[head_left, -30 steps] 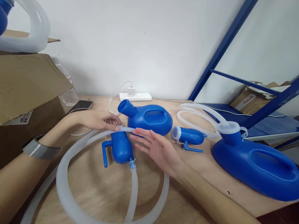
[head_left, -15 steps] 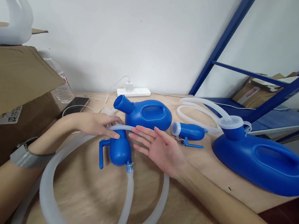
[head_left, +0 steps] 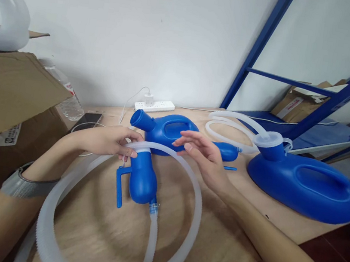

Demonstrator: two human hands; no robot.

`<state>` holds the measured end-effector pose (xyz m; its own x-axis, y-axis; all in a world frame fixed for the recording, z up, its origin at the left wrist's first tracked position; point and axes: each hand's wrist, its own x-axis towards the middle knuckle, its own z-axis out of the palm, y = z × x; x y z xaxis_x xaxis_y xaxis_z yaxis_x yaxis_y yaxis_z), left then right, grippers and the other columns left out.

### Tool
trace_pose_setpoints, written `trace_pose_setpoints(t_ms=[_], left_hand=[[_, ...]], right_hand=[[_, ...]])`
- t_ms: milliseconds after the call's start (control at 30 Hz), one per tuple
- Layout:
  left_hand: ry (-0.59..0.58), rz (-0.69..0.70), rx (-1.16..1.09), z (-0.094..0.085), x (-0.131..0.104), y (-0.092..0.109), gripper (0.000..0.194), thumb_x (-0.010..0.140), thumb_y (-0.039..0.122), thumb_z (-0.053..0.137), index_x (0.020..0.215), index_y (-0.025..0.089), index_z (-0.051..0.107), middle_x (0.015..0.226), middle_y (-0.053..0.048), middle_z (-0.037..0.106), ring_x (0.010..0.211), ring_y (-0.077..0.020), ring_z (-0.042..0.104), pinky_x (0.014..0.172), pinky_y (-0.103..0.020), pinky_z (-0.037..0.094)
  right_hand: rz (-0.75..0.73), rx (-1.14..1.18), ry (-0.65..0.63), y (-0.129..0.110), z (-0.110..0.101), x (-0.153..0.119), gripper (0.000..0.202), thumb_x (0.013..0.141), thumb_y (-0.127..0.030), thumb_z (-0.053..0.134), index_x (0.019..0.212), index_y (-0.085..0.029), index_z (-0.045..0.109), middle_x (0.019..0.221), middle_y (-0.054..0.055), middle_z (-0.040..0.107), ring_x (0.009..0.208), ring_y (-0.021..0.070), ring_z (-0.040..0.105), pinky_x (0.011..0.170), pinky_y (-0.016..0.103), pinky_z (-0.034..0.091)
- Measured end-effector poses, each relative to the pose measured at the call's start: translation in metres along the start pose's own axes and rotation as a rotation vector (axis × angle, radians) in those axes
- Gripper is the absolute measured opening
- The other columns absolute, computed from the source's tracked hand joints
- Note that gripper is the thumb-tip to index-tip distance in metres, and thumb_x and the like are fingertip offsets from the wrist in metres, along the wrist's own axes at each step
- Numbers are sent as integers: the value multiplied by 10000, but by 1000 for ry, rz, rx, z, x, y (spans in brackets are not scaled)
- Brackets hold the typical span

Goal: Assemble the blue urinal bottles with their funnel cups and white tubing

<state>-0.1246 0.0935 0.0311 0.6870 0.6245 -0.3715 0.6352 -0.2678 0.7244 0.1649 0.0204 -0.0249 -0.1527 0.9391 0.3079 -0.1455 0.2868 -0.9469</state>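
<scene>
My left hand (head_left: 121, 143) is closed around the upper end of a blue urinal cup (head_left: 143, 181) with a side handle, its thumb on the pale rim. The cup tilts, its bottom spout toward me, joined to a translucent corrugated hose (head_left: 152, 240). The hose loops widely over the table and passes across the cup's top by my left fingers. My right hand (head_left: 205, 159) is open, fingers bent slightly, its fingertips close to the hose; whether they touch it I cannot tell. Behind lies a blue urinal bottle (head_left: 158, 131) with an open mouth, partly covered by my right hand.
At right stands another blue urinal bottle (head_left: 304, 184) with a lidded neck and hose (head_left: 229, 115). A second blue cup (head_left: 227, 151) lies behind my right hand. Cardboard boxes (head_left: 12, 86), a water bottle (head_left: 71, 105) and a phone (head_left: 90, 119) are left; a power strip (head_left: 155, 105) is at the back.
My right hand has moved up and right, away from the cup, its fingers more bent. The hose loop's top arches higher and more freely. The cup has shifted slightly toward me with my left hand.
</scene>
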Motion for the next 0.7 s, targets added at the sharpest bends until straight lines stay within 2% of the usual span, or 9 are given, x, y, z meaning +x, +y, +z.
trace_pose_setpoints(t_ms=[67, 133, 200, 333, 433, 500, 567, 633, 700], left_hand=[[-15, 22, -38, 1, -2, 5, 420, 883, 537, 785, 1135, 218, 685, 981, -29, 735, 842, -223, 756, 758, -341, 637], [-15, 65, -86, 1, -6, 11, 416, 873, 520, 799, 1141, 217, 701, 932, -20, 739, 826, -225, 756, 773, -358, 645], [-3, 97, -116, 1, -9, 17, 426, 869, 507, 809, 1167, 218, 715, 898, -15, 750, 834, -232, 758, 804, -378, 650], [54, 119, -157, 4, -11, 26, 540, 846, 540, 832, 1272, 231, 711, 877, -14, 773, 848, -245, 757, 825, -406, 651], [97, 137, -164, 9, -6, 30, 560, 851, 582, 819, 1273, 231, 711, 892, -20, 780, 833, -236, 746, 805, -401, 651], [113, 164, -154, 13, -1, 31, 534, 872, 599, 785, 1243, 222, 715, 895, -24, 776, 830, -231, 744, 795, -389, 647], [139, 184, -104, 15, 2, 32, 533, 904, 620, 730, 1258, 221, 709, 910, -29, 774, 847, -236, 745, 804, -386, 641], [219, 178, 8, 15, 0, 32, 573, 931, 645, 680, 1337, 240, 682, 1057, -53, 787, 952, -263, 748, 865, -404, 632], [362, 185, 159, 12, -9, 34, 626, 934, 681, 657, 1414, 280, 648, 1273, -65, 757, 1112, -305, 722, 966, -430, 606]], right_hand=[[-14, -113, 26, -2, -10, 6, 302, 937, -432, 783, 1196, -280, 751, 1201, 50, 777, 1208, 243, 714, 1020, 423, 600], [103, -103, -9, 2, -17, 12, 304, 936, -453, 781, 1179, -272, 761, 1221, 53, 781, 1185, 239, 732, 1034, 428, 603], [261, -23, -108, 11, -18, 14, 341, 929, -482, 793, 1194, -268, 765, 1230, 59, 789, 1154, 239, 754, 1035, 435, 612], [401, 185, -338, 30, -1, 5, 526, 849, -551, 876, 1278, -283, 733, 1291, 61, 781, 1239, 271, 736, 1075, 482, 604], [470, 388, -410, 37, 19, -9, 720, 803, -620, 896, 1402, -304, 652, 1354, 62, 755, 1281, 272, 721, 1118, 486, 575], [518, 483, -379, 38, 29, -16, 802, 780, -603, 923, 1448, -298, 600, 1380, 74, 740, 1255, 279, 736, 1126, 495, 569], [546, 528, -291, 37, 35, -20, 813, 791, -563, 926, 1465, -291, 564, 1391, 86, 731, 1226, 294, 751, 1108, 518, 583], [554, 546, -183, 36, 37, -20, 801, 812, -541, 911, 1476, -293, 539, 1397, 86, 725, 1233, 301, 745, 1081, 516, 604], [546, 548, -82, 35, 35, -18, 780, 822, -541, 895, 1470, -298, 533, 1390, 76, 725, 1255, 301, 730, 1058, 499, 622]])
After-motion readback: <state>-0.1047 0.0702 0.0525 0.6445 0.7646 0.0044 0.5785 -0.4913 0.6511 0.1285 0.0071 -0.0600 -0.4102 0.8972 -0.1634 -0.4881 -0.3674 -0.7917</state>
